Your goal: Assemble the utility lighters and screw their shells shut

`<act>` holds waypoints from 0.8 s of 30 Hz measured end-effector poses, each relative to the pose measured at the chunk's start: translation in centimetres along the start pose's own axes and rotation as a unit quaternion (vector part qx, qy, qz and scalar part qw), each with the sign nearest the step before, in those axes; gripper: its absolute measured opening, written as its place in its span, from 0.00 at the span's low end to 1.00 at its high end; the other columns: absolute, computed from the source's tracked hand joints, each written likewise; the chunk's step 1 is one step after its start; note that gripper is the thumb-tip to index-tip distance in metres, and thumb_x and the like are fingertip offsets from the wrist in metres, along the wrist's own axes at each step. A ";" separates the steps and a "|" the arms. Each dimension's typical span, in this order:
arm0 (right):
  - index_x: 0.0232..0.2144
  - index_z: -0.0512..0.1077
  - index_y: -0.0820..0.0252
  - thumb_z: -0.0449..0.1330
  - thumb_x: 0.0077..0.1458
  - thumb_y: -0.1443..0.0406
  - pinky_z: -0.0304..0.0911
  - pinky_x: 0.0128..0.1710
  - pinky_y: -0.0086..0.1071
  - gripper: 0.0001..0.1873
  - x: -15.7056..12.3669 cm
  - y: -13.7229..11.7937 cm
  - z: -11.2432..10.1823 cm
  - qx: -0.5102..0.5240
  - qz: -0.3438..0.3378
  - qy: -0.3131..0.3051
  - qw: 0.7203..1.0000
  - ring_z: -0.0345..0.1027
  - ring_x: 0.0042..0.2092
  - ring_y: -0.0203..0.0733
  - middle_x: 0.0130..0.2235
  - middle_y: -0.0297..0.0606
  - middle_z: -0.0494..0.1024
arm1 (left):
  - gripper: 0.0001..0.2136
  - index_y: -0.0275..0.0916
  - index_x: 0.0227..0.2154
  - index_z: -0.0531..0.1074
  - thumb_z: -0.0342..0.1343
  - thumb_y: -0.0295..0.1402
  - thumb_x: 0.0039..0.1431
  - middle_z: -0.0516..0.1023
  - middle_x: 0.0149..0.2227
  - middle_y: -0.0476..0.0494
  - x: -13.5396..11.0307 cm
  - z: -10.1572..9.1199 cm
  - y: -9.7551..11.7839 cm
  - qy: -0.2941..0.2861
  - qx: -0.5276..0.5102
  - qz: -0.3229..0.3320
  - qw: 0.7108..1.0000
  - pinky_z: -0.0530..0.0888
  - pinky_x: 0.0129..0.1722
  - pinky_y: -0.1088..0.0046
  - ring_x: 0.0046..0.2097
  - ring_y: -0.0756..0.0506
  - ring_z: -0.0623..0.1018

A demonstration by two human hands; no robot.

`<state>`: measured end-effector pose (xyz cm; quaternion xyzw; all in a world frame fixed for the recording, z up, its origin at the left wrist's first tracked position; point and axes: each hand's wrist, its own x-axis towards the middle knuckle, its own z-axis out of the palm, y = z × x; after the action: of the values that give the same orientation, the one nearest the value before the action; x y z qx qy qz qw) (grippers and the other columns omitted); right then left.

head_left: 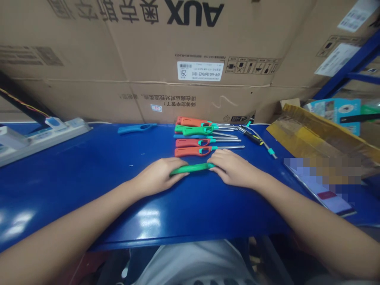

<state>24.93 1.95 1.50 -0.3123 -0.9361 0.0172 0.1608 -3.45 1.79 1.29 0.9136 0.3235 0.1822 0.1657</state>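
Observation:
My left hand (158,176) and my right hand (233,168) rest on the blue table, holding opposite ends of a green plastic lighter handle (191,169). The handle lies level between them, and no metal nozzle shows on it. Just beyond my hands, several long-nozzled utility lighters (204,138) with orange or green bodies lie side by side, nozzles pointing right. A blue plastic lighter handle (136,128) lies farther left, near the back of the table.
The blue table (89,186) ends against large cardboard boxes (148,59). A white power strip (44,138) lies at the left, and a screwdriver (252,136) lies right of the lighters. A yellow padded envelope (323,134) and papers on a clipboard (320,194) are at the right.

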 end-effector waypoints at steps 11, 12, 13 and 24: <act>0.32 0.71 0.57 0.62 0.61 0.49 0.60 0.42 0.37 0.18 -0.5 1.7 -2.7 -0.001 0.124 -0.059 0.991 0.69 0.39 0.44 0.35 0.36 0.77 | 0.15 0.41 0.53 0.70 0.51 0.41 0.70 0.73 0.53 0.39 -0.4 -0.2 0.2 -0.005 0.101 -0.035 0.994 0.76 0.50 0.61 0.53 0.39 0.75; 0.32 0.72 0.57 0.61 0.61 0.48 0.61 0.43 0.38 0.18 -0.6 2.3 -2.9 -0.004 0.144 -0.035 0.989 0.70 0.41 0.45 0.36 0.37 0.78 | 0.15 0.42 0.53 0.71 0.51 0.41 0.69 0.73 0.53 0.39 -0.5 -0.2 0.2 -0.003 0.107 -0.036 0.994 0.76 0.49 0.62 0.53 0.39 0.75; 0.33 0.73 0.57 0.59 0.62 0.48 0.62 0.45 0.39 0.19 -0.8 3.0 -3.1 -0.012 0.175 -0.002 0.984 0.71 0.43 0.47 0.37 0.39 0.78 | 0.15 0.42 0.53 0.72 0.52 0.41 0.69 0.74 0.53 0.39 -0.5 -0.3 0.3 -0.001 0.113 -0.043 0.993 0.76 0.48 0.62 0.53 0.39 0.75; 0.49 0.73 0.63 0.59 0.57 0.60 0.67 0.47 0.51 0.19 -4.0 10.1 -2.5 -0.146 0.548 0.024 0.823 0.71 0.50 0.62 0.49 0.57 0.75 | 0.13 0.38 0.48 0.77 0.56 0.35 0.64 0.75 0.43 0.40 -0.9 -1.3 0.2 0.014 0.042 -0.086 0.995 0.76 0.35 0.69 0.35 0.46 0.77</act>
<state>34.63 7.55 1.35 -0.7940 -0.5982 -0.0423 0.0994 -4.63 1.30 2.29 0.8862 0.4102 0.1662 0.1373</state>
